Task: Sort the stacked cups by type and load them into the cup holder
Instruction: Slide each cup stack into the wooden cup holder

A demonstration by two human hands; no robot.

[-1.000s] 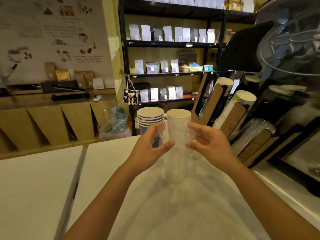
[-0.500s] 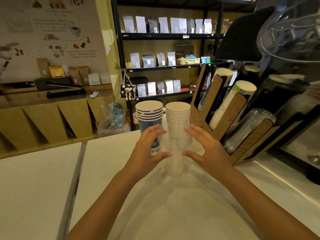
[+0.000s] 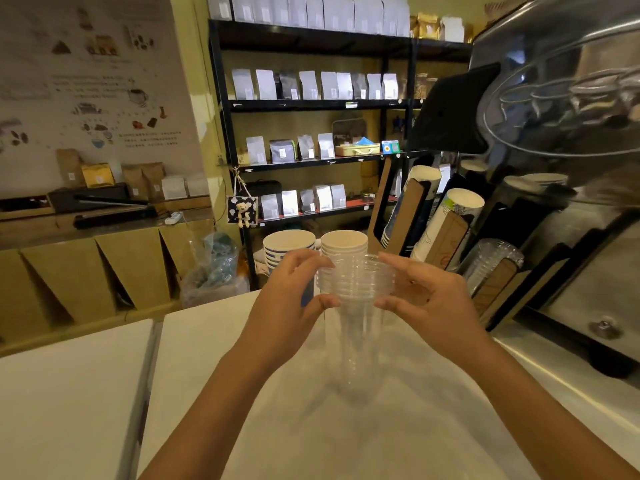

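Counter: white top (image 3: 398, 445) fills the near view, a seam along its left edge; a steel ledge runs along its right edge.
Clear stack: clear cups (image 3: 356, 306) stand upright mid-counter, rims level with the hands.
Left hand: left hand (image 3: 287, 306) curls round the stack's left side, thumb in front and fingers behind the rims, gripping it.
Right hand: right hand (image 3: 426, 303) does the same on the right side, thumb and fingers closed on the rims.
Paper stacks: blue-striped cups (image 3: 289, 249) and plain cups (image 3: 344, 244) stand just behind the hands, toward the far edge, untouched.
Holder: cup holder (image 3: 446, 237) leans at the far right corner; its slots already hold a blue-printed stack, a white printed stack and a clear stack (image 3: 485, 261).
Background: shelves (image 3: 311, 105) of bags against the far wall.
Progress: judged early to middle. The clear stack is in hand but not loaded, and both paper stacks wait on the counter.
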